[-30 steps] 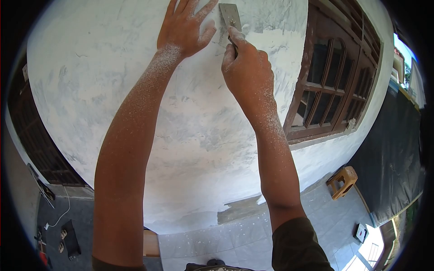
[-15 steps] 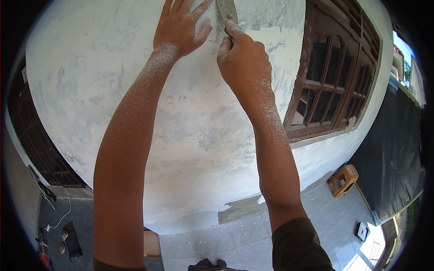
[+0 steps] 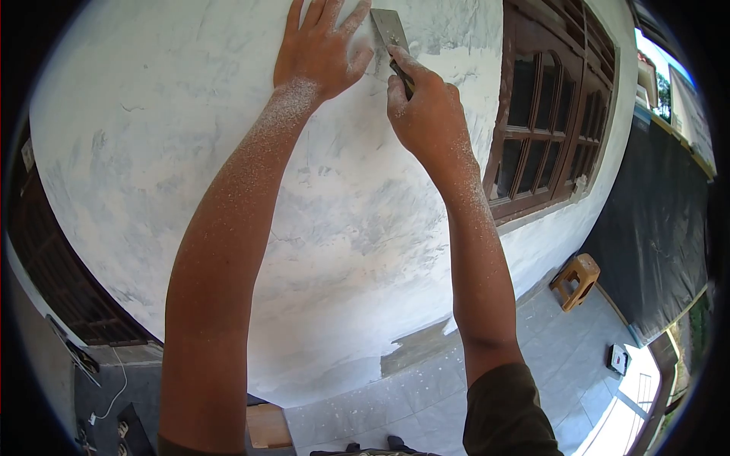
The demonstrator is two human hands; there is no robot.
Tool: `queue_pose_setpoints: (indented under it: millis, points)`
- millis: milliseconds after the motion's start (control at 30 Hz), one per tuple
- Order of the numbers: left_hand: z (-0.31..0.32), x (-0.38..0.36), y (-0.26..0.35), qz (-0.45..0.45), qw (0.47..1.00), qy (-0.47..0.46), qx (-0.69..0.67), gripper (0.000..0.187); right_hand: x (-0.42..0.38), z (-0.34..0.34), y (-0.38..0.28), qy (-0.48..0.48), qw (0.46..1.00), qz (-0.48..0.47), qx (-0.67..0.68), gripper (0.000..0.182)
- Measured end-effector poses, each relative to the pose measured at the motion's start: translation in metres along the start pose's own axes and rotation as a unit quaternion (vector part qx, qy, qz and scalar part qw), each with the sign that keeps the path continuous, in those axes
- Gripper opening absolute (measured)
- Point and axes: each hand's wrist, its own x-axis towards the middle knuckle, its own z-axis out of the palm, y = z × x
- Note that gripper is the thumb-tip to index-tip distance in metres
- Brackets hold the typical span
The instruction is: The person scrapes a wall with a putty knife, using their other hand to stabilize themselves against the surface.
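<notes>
A white, patchy plastered wall [image 3: 342, 228] fills the middle of the head view. My left hand [image 3: 323, 49] lies against it near the top, fingers spread and holding nothing. To its right, my right hand [image 3: 430, 106] grips the dark handle of a putty knife [image 3: 389, 29]. The index finger stretches along the tool toward its flat metal blade, which points up at the wall. White dust coats both hands and forearms.
A brown wooden window [image 3: 544, 121] is set in the wall at right. Below it stand a tan plastic stool [image 3: 576, 281] and a dark sheet [image 3: 646, 228]. White specks dot the grey tiled floor [image 3: 365, 418]. A white cable [image 3: 118, 387] lies at lower left.
Both hands appear slightly lower and farther right in view, while the window has shifted left. More of the putty knife's blade shows now. The left hand stays spread and the right keeps its grip.
</notes>
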Motion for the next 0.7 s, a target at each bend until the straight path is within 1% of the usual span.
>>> queue_pose_setpoints:
  millis: [100, 233, 300, 433, 533, 633, 700]
  points:
    - [0.002, 0.0, 0.0, 0.001, 1.0, -0.005, 0.013, 0.069, 0.019, -0.002, -0.009, 0.008, 1.0, 0.006, -0.005, 0.04]
    - [0.004, 0.0, 0.0, 0.007, 1.0, 0.005, 0.005, 0.07, -0.004, -0.003, -0.008, -0.003, 1.0, 0.018, -0.025, 0.04]
    - [0.002, 0.001, 0.0, 0.001, 1.0, -0.015, 0.018, 0.071, -0.011, -0.003, -0.009, -0.011, 0.999, 0.034, -0.02, 0.04]
    - [0.001, 0.001, 0.001, -0.005, 1.0, -0.022, 0.015, 0.072, 0.008, -0.002, -0.011, 0.005, 1.0, 0.014, -0.014, 0.04]
    - [0.001, 0.0, 0.0, -0.003, 0.999, -0.024, 0.031, 0.072, 0.006, 0.002, -0.012, 0.007, 1.0, 0.018, -0.014, 0.039]
    - [0.003, -0.001, -0.001, 0.004, 1.0, -0.006, 0.031, 0.071, -0.002, 0.003, -0.011, -0.007, 0.999, 0.035, -0.01, 0.038]
    - [0.004, 0.0, -0.001, 0.001, 1.0, -0.002, 0.025, 0.07, 0.008, 0.003, -0.009, 0.012, 1.0, 0.01, -0.016, 0.038]
